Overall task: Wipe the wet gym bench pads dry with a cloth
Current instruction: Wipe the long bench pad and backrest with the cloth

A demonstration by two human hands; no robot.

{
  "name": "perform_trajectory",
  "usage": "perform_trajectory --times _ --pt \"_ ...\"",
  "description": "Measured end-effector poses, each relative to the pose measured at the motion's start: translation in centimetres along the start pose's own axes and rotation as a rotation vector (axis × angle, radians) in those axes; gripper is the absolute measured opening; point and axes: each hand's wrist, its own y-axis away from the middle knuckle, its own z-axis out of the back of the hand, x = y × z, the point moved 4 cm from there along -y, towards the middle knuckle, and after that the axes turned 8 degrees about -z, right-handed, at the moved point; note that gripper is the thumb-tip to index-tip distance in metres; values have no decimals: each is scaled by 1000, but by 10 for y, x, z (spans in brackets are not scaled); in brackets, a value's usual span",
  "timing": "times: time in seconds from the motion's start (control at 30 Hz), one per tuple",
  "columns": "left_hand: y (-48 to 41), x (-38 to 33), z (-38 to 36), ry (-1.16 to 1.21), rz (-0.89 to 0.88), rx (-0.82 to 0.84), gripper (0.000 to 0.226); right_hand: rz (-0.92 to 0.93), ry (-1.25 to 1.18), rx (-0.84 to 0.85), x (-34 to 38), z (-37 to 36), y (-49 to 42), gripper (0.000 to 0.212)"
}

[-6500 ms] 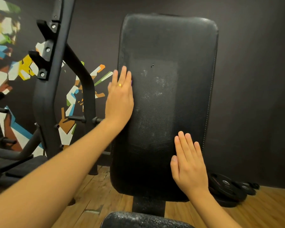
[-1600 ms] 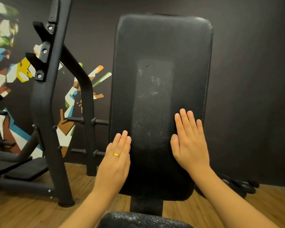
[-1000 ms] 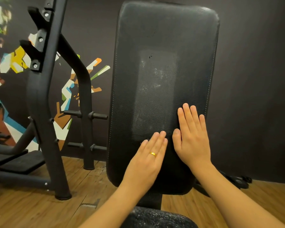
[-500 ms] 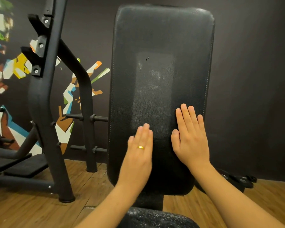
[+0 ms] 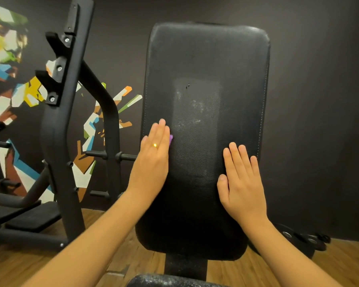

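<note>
The black upright back pad (image 5: pixel 203 65) of the gym bench fills the middle of the view, with a paler scuffed patch in its centre. My left hand (image 5: pixel 153 158) lies flat with straight fingers on the pad's left edge, and a small corner of purple cloth (image 5: pixel 171 139) peeks out from under it. My right hand (image 5: pixel 241 183) rests flat on the pad's lower right part, fingers straight. The seat pad (image 5: pixel 153 282) shows at the bottom edge, speckled with droplets.
A black steel rack upright (image 5: pixel 60 129) with hooks and pegs stands left of the bench. Black weight plates (image 5: pixel 305 243) lie on the wooden floor at the right. A dark wall with a colourful mural is behind.
My left hand slid from the pad's lower middle, up and left to its left edge. The right hand stayed in place on the lower right of the pad.
</note>
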Motion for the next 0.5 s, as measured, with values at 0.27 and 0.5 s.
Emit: perform_trajectory --times 0.27,0.5 --pt "-35 1 8 81 2 -49 55 3 -2 -5 0 0 0 60" --pt "16 -10 -8 -9 -13 -3 55 -5 -7 12 0 1 0 61"
